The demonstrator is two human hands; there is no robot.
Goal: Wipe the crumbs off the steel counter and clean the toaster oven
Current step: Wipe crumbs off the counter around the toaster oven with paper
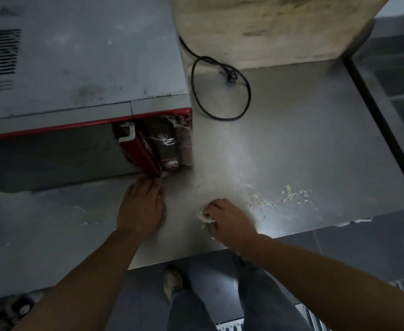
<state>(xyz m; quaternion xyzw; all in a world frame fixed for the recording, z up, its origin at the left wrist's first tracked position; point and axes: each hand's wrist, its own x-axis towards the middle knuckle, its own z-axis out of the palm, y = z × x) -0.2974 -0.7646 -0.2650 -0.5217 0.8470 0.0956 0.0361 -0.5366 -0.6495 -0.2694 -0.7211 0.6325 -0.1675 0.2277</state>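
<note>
The grey toaster oven [76, 68] with red trim stands on the left of the steel counter [291, 151]. My left hand [139, 206] lies flat on the counter just in front of the oven's lower right corner, fingers straight. My right hand [229, 223] is curled over a small pile of pale crumbs [204, 217] near the counter's front edge. More loose crumbs [284, 198] lie scattered to the right of that hand. A few crumbs [84, 216] sit left of my left hand.
A black power cord [220, 89] with its plug loops on the counter behind, beside a worn beige block [267, 27]. A sink basin [401, 91] lies at the right. The counter's front edge runs just below my hands, with my legs and the floor beneath.
</note>
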